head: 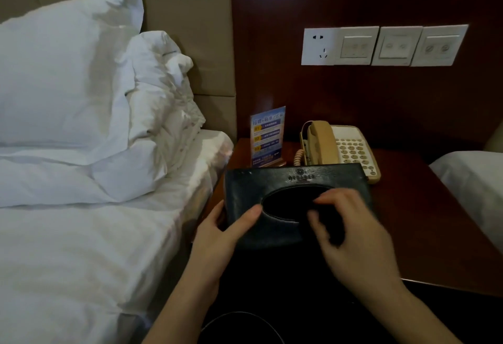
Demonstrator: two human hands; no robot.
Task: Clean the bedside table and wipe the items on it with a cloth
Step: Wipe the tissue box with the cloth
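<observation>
Head view puts a black tissue box in front of you, held over the near left part of the bedside table. It is flat and squarish, its dark, leather-like top slightly scuffed and glossy, with a wide oval opening in the middle and a small embossed emblem near the far edge. Your left hand grips its near left corner, thumb lying on top beside the oval, fingers wrapped under the edge. Your right hand is over the right side of the opening, fingers curled around something dark; motion blur keeps you from telling whether that is a cloth, so its hold cannot be judged. The table is dark reddish polished wood. Behind the box a blue printed sign card stands upright, and just right of it sits a beige corded phone with round keys. White wall switch plates line the wood panel above. To your left, rumpled white pillows lean on a padded tan headboard
</observation>
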